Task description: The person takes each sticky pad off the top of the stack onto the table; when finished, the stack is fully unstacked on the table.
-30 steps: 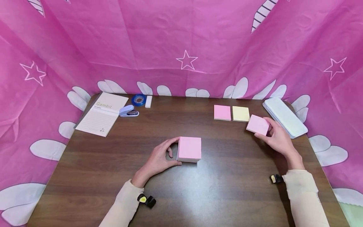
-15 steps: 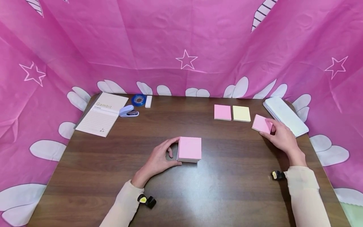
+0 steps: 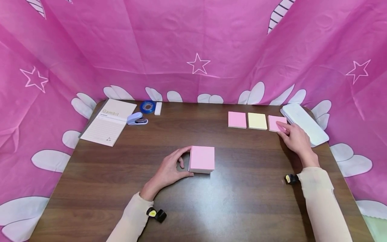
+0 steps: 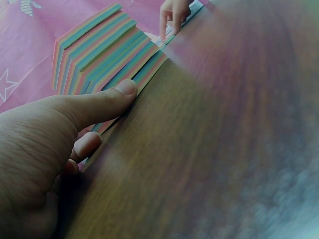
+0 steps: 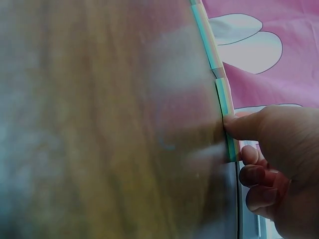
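A thick block of sticky notes (image 3: 202, 159), pink on top, sits mid-table; its striped coloured edges (image 4: 99, 50) show in the left wrist view. My left hand (image 3: 185, 162) grips its left side, with the thumb (image 4: 112, 97) along the near edge. At the far right a thin pink pad (image 3: 275, 122) lies flat beside a yellow pad (image 3: 257, 121) and another pink pad (image 3: 237, 119). My right hand (image 3: 282, 129) pinches the thin pink pad's near right corner. Its thumb (image 5: 244, 124) presses the pad's edge (image 5: 230, 147), and the other fingers are curled.
A white oblong case (image 3: 303, 123) lies just right of the pads. At the back left are a lined notepad (image 3: 109, 121), a small stapler (image 3: 136, 118), a blue tape roll (image 3: 147, 106) and a white eraser (image 3: 158, 108). Pink cloth walls surround the dark wooden table (image 3: 242, 201).
My right hand carried the thin pink pad away from me and set it flat in line with the yellow and pink pads. The left hand and the block stayed still.
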The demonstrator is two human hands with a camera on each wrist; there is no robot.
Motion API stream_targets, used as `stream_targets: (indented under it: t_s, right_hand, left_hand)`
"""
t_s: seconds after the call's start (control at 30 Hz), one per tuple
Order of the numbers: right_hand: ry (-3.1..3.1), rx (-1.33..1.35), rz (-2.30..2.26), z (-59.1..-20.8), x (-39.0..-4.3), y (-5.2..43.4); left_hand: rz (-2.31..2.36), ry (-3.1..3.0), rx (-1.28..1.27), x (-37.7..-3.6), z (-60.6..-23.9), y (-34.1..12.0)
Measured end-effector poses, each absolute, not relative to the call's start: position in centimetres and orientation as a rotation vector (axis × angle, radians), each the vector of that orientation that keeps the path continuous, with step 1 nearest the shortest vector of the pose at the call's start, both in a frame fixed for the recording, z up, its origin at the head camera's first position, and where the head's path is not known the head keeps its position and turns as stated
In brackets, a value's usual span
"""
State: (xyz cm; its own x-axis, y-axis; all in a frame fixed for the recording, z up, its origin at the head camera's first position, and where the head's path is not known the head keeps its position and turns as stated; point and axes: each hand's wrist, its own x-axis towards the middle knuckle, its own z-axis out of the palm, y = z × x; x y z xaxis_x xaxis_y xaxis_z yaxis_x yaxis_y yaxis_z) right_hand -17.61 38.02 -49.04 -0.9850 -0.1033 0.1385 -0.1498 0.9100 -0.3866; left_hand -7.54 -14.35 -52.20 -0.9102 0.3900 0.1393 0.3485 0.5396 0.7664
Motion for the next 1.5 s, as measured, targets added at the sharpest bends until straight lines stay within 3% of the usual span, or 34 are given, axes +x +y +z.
stream_targets:
  t_s: [0.57,0.93,1.5]
  right_hand:
    - [-2.778,0.209,0.704,-47.6,-15.9,35.6]
    - [-2.514,0.465,1.010,-46.0,-12.8,28.4]
    - [-2.572,0.836,1.250,-46.8,-9.1,17.2]
  left_hand:
    - [1.344,2.700,0.649,-7.5,-52.2,-14.3]
    - [1.343,2.708,0.661,-7.5,-52.2,-14.4]
    - [1.351,2.710,0.683,-7.5,-52.0,-14.4]
